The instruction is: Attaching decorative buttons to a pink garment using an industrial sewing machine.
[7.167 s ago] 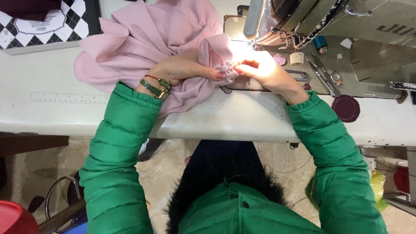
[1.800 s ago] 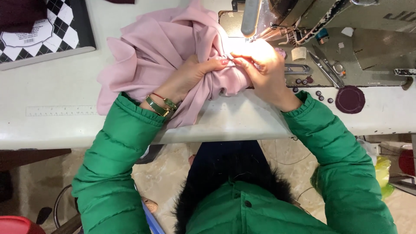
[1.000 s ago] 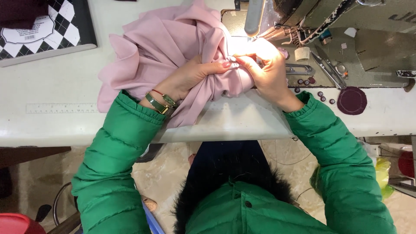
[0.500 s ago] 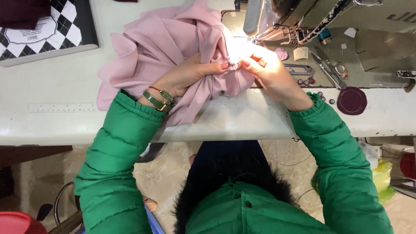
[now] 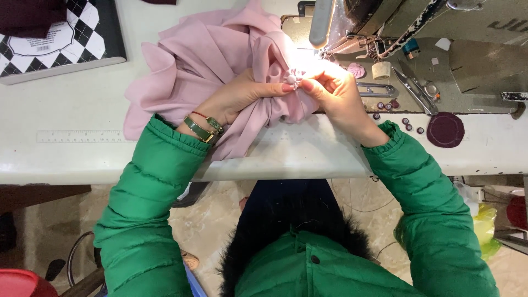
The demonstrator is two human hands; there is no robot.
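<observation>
Both hands, left hand point(image 5: 239, 99) and right hand point(image 5: 335, 96), pinch pink fabric point(image 5: 209, 60).

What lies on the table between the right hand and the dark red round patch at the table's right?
In the head view, small dark red buttons lie scattered on the table between the right hand and the dark red round patch, with bare tabletop around them.

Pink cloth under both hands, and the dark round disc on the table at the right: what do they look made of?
Pink cloth: likely a thin woven fabric, matte, judging by its soft, deep folds. Both the left hand and right hand pinch it. Dark round disc: maroon and dull, possibly felt or cloth; hard to tell.
</observation>
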